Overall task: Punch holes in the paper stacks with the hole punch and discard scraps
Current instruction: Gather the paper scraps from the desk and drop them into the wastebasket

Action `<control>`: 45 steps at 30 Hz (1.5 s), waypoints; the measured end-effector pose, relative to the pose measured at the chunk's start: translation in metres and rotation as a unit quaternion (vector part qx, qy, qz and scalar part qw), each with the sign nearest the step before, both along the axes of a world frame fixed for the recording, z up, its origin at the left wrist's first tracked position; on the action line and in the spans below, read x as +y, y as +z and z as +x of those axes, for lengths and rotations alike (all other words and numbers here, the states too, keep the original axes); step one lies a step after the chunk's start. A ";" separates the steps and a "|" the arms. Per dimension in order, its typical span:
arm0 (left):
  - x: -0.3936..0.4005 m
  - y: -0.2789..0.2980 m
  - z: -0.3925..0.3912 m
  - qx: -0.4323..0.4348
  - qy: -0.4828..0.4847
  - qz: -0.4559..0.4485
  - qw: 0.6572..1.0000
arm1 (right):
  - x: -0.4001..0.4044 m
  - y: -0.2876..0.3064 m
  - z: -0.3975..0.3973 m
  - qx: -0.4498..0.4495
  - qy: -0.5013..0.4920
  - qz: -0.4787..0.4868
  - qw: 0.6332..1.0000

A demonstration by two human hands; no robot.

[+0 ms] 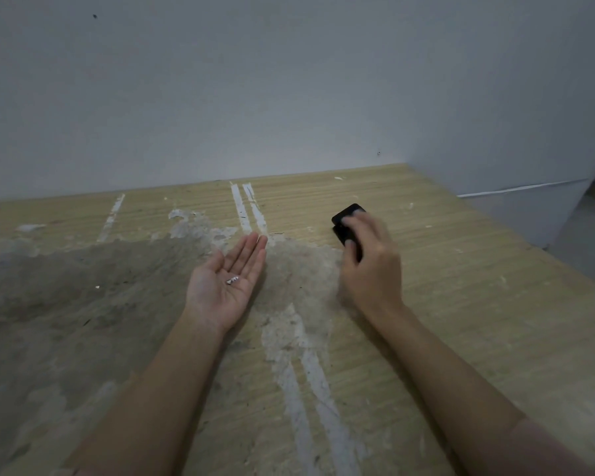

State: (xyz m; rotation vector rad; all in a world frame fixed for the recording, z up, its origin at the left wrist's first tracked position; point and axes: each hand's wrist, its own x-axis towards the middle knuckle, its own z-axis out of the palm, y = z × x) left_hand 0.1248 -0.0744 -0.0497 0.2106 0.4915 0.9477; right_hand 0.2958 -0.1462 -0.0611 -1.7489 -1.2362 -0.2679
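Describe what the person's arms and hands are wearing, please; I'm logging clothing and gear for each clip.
Both forearms are bare, and nothing shows on the left hand or the right hand: no gloves, rings, watch or bands that the picture lets me see. At the bottom right corner, a pale pinkish sleeve edge seems to begin near the right elbow. The right hand's fingers are motion-blurred, so small items there could be missed.

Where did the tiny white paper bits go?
The paper bits lie in the open left hand, palm up at the picture's middle, left of the right hand holding the black punch.
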 end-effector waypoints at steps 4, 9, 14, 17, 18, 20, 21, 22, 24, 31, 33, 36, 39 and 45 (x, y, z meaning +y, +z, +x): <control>-0.004 0.001 0.005 0.006 -0.006 -0.001 1.000 | 0.014 0.007 0.026 0.223 -0.110 -0.108 0.963; -0.005 0.003 0.011 0.012 -0.019 0.002 1.000 | 0.023 0.021 0.044 0.341 -0.122 -0.103 0.926; -0.001 0.003 0.010 0.004 -0.019 0.003 1.000 | 0.025 0.038 0.043 0.437 -0.039 -0.058 0.897; 0.001 0.003 0.011 -0.005 -0.015 -0.002 1.000 | 0.028 0.031 0.013 0.351 -0.027 -0.094 0.931; 0.000 0.003 0.011 -0.005 -0.014 -0.002 1.000 | 0.030 0.026 0.001 0.318 -0.025 -0.111 0.941; -0.002 0.003 0.011 -0.002 -0.014 0.002 1.000 | 0.034 0.015 -0.022 0.242 -0.032 -0.136 0.960; -0.003 0.004 0.011 0.000 -0.014 0.003 1.000 | 0.036 0.012 -0.029 0.210 -0.039 -0.145 0.966; -0.003 0.004 0.010 0.001 -0.013 0.005 1.000 | 0.037 0.009 -0.034 0.190 -0.046 -0.152 0.969; -0.004 0.005 0.007 0.001 -0.011 0.007 1.000 | 0.038 0.008 -0.036 0.175 -0.053 -0.160 0.970; -0.009 0.006 0.006 0.020 -0.023 0.015 0.999 | 0.028 0.010 -0.033 0.128 -0.043 -0.168 0.976; -0.013 0.006 0.005 0.027 -0.036 0.025 0.999 | 0.020 0.008 -0.038 0.064 0.012 -0.046 0.997; -0.019 0.005 0.002 0.016 -0.056 0.030 0.998 | 0.006 0.004 -0.051 -0.072 0.174 0.051 0.981; -0.031 0.007 -0.003 -0.008 -0.097 0.041 0.994 | -0.011 -0.001 -0.063 -0.106 0.264 0.024 0.958; -0.081 0.016 -0.013 0.058 -0.161 0.089 0.981 | -0.060 -0.002 -0.077 -0.113 0.260 0.032 0.958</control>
